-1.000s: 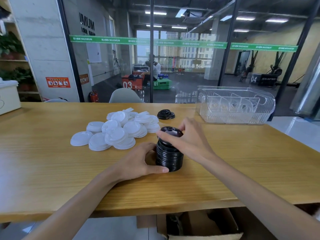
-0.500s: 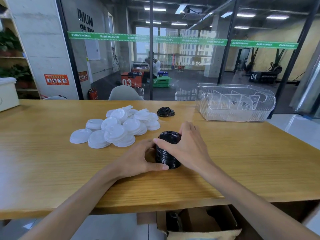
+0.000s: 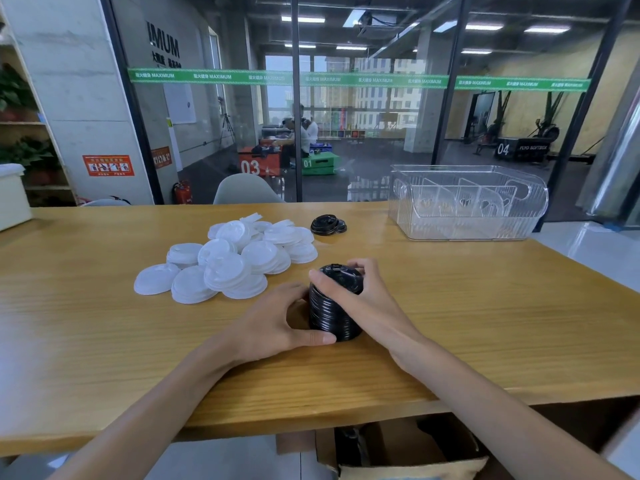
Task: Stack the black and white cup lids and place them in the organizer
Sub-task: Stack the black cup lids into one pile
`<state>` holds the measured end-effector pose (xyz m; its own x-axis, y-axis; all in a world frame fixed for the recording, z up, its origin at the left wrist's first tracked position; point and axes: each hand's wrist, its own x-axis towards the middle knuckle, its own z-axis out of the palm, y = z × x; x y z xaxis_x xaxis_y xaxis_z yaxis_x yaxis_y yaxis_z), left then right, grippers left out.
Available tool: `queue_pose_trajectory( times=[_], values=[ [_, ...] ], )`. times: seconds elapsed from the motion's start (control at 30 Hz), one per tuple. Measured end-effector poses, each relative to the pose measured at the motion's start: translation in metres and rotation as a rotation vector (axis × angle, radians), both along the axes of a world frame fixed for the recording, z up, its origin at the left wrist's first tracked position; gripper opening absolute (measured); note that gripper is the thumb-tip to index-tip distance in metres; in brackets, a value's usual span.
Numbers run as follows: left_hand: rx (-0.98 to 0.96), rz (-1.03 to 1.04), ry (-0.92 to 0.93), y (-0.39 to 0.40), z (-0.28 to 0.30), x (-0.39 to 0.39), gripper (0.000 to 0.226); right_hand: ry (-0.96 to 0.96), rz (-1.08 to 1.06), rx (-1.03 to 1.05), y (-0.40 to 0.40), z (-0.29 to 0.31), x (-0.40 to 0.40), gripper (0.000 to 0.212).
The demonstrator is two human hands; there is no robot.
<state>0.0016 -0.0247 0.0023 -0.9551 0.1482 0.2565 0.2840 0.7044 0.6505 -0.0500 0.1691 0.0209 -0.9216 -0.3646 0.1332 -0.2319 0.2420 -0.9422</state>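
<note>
Pressed down flush now, the glossy, ribbed black lid stack (upright) is gripped by left hand and right hand.

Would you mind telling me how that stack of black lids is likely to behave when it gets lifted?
The black lid stack looks thin and plastic, so probably light. It leans slightly and is taller than wide, so it may tip or shear apart. The left hand and right hand both wrap it, which should help keep it together.
</note>
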Motion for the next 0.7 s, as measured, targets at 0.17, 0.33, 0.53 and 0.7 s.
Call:
queue_pose_trajectory(
  times=[0.17,0.33,0.53,0.7],
  values=[
    [-0.035,0.025,-0.014,-0.005,-0.003,-0.003,0.057,-0.062,-0.05,-0.177,0.011,0.007,-0.027,0.085],
    [-0.039,0.032,-0.012,-0.005,-0.005,-0.005,0.054,0.086,-0.198,-0.083,0.0,-0.002,-0.114,0.05],
    [-0.045,0.044,-0.015,-0.006,-0.006,-0.006,0.056,0.257,-0.208,0.341,-0.045,-0.012,-0.207,0.069],
    [-0.051,0.056,-0.01,-0.007,-0.009,-0.008,0.059,0.433,-0.177,0.555,-0.081,-0.013,-0.239,0.077]
  ],
)
